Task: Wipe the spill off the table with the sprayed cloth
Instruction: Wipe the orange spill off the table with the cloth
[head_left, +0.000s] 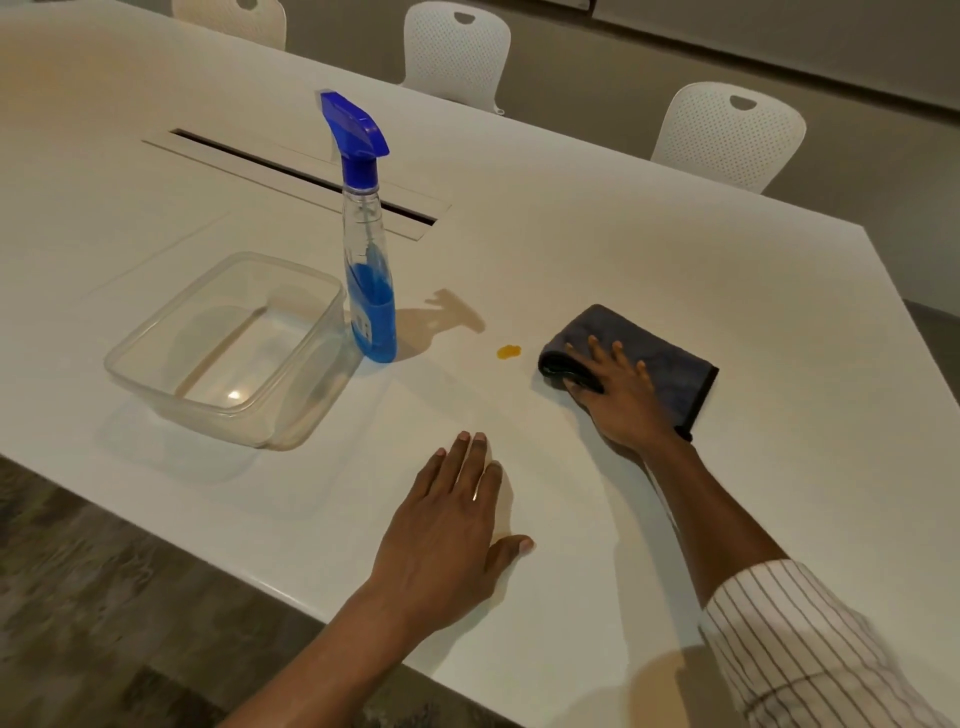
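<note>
Two bare hands rest on one white table (675, 270). Nearest the camera, the left hand (447, 530) lies flat and empty on the tabletop, palm down, fingers straight and close together, thumb spread to the side, well on the near side of the spill. Beyond it, the right hand (618, 389) presses down on one folded dark grey cloth (660, 353), fingers spread across the top and thumb curled round the cloth's rolled edge; a striped sleeve (795, 639) is pushed up that forearm. One small orange-yellow spill (508, 352) sits on the table just beside the cloth's rolled edge, apart from it, with bare table between. On the other side of the spill stands one upright clear spray bottle (370, 291) with a blue trigger head, holding blue liquid in its lower part. Touching or nearly touching the bottle, farther from the spill, sits one clear plastic tub (156, 374). Three white perforated chairs (727, 135) line the table's far edge.
</note>
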